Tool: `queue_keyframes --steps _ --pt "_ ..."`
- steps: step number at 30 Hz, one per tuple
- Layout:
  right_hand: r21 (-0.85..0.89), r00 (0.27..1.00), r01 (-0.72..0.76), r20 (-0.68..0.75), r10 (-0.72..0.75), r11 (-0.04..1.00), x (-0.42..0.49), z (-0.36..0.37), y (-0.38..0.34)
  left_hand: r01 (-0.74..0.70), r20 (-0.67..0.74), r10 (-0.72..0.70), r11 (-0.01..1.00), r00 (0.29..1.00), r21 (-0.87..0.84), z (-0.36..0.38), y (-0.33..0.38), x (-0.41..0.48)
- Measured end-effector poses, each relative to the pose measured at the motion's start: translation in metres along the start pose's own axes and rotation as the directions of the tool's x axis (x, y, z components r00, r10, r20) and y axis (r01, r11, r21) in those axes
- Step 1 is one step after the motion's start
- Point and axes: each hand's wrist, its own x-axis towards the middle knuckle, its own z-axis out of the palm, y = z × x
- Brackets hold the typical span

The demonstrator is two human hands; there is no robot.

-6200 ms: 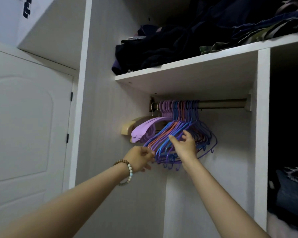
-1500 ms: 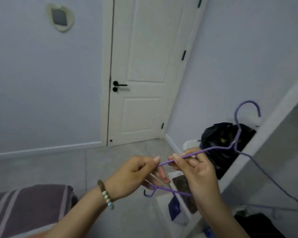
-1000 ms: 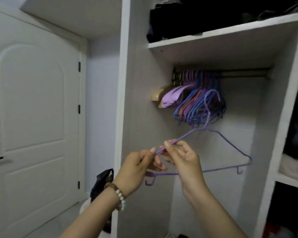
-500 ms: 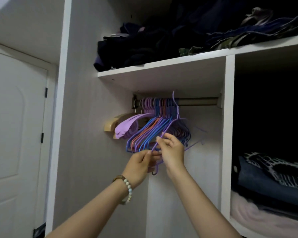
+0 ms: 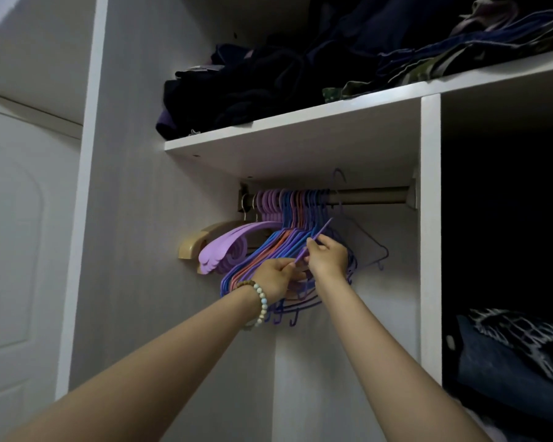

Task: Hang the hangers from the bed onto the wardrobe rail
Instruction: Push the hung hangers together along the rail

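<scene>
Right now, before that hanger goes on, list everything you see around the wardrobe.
rail: one, brassy, under the shelf
shelf: one, white, above rail
hung hangers: many, purple, blue, coral, rail's left end
wide hangers: several, lilac, left of those
wooden hanger: at least one, tan, leftmost
piled clothes: heap, dark, on the shelf
folded clothes: stack, dark, right compartment
door: one, white, far left
bracelet: one, beaded, left wrist
held hanger: one, purple, beside the hung ones
left hand: pinches held hanger's end
right hand: pinches its sloping arm

A home bedroom wardrobe. A metal rail (image 5: pixel 369 195) carries bunched hangers (image 5: pixel 288 237), folded clothes (image 5: pixel 268 87) fill the shelf (image 5: pixel 300 122) above, beside a panelled door (image 5: pixel 13 250).
</scene>
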Motion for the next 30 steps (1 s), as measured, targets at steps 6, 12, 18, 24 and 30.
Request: queue_keyframes --steps 6,12,18,24,30 --pt "-0.075 0.992 -0.112 0.045 0.116 0.991 0.007 0.003 0.018 0.138 0.046 -0.138 0.990 0.989 -0.005 -0.002 -0.005 0.003" --pt "-0.206 0.992 -0.044 0.106 0.067 0.978 -0.013 -0.001 0.021 0.170 0.025 -0.171 0.984 0.985 0.057 -0.021 -0.009 -0.015" --pt "-0.202 0.977 0.197 0.123 -0.175 0.959 -0.056 0.006 -0.003 0.126 -0.038 -0.122 0.986 0.992 0.114 -0.061 0.004 -0.043" --pt "-0.136 0.941 0.271 0.248 -0.232 0.953 -0.112 0.051 -0.028 0.028 -0.165 -0.009 0.993 0.986 0.115 -0.138 0.013 -0.096" --pt "-0.077 0.871 0.314 0.420 -0.254 0.946 -0.200 0.126 -0.040 0.010 -0.364 0.058 0.983 0.930 0.183 -0.244 0.000 -0.185"
